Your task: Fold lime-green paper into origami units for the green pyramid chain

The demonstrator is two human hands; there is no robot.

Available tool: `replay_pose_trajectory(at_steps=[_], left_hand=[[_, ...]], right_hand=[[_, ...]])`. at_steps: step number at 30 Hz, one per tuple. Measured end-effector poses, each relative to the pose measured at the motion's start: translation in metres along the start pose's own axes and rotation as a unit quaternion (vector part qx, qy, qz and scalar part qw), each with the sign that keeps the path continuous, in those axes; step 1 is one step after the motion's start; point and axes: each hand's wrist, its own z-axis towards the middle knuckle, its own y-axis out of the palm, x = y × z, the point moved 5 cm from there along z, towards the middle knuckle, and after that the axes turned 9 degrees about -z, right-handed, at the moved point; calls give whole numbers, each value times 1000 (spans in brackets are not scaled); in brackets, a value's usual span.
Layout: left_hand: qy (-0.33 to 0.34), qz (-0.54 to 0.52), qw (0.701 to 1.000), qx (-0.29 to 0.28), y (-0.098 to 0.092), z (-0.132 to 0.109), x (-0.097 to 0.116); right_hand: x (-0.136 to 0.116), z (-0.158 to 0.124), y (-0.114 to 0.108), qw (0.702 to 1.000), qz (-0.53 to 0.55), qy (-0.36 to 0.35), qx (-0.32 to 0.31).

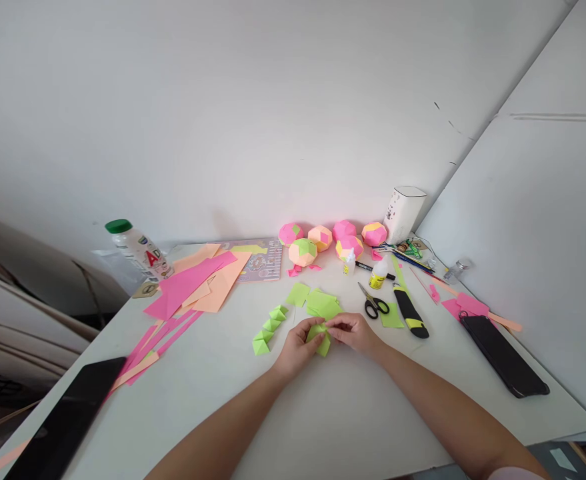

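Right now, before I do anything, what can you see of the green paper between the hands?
The green paper is a small, bright lime piece, apparently folded, with angular edges. The left hand grips its left side, thumb across the front; the right hand's fingertips are at its upper right. Its lower end shows uncovered. Fingers hide part of it, and whether it touches the table is unclear.

Back wall (253, 120): white, a few dark marks (436, 105) at right
Right-hand panel (537, 213): pale, joining it at a corner
Surface (197, 393): white, against the back wall
Light: soft
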Motion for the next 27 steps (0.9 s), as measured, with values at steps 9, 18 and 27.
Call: replay_pose_trajectory(at_steps=[9,18,27], left_hand=[[9,-2,1000,-12,-1,1,-2],[3,23,1000,-19,0,0,-3],[5,25,999,-21,0,1,-2]], right_hand=[[2,-1,2,1000,0,-2,-15],[-6,-1,1,1000,-21,-2,-5],[-2,-1,1,1000,-28,-3,-4]])
